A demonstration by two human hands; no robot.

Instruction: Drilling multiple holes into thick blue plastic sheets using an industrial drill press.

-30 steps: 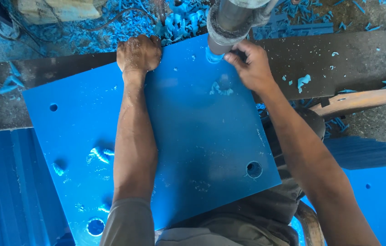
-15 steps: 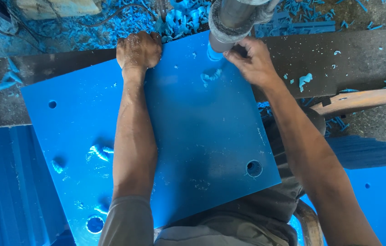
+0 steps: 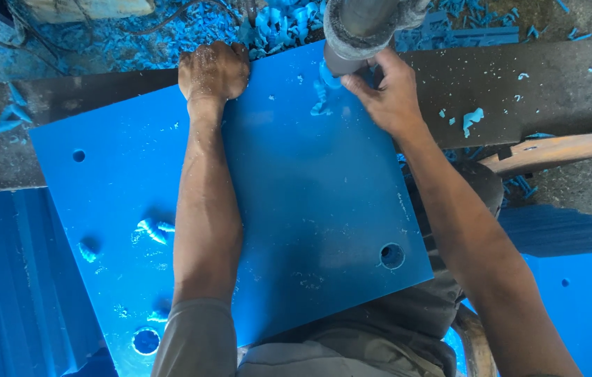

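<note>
Panel: one large blue plastic panel [image 3: 296, 209] lies flat on a dark workbench [image 3: 554, 91], its near edge against the person's body and its far edge under a drill.
Holes: three round holes show in the panel. One small hole [image 3: 78, 155] sits near the far left corner, one larger hole [image 3: 391, 255] near the near right corner, and one larger hole [image 3: 145, 341] near the near left corner.
Left hand: the left hand [image 3: 213, 70] is clenched over the far edge of the panel, fingers curled down past the edge, pressing the panel in place.
Right hand: the right hand [image 3: 390, 94] rests on the panel just beside the drill. Its fingertips touch the curled blue chips at the base of the drill. Whether it pinches anything, I cannot tell.
Drill: one grey metal drill column [image 3: 362, 28] comes down from the top of the view and meets the panel near its far edge, between the two hands.
Chips: loose blue shavings [image 3: 152, 229] lie in a few small clumps on the left part of the panel. A thick heap of them [image 3: 282, 28] covers the bench behind the panel.
Handle: one wooden handle [image 3: 554, 150] lies on the right of the bench, well apart from the hands.
Other sheets: more blue sheets [image 3: 9, 279] lie lower at the left and at the right.
</note>
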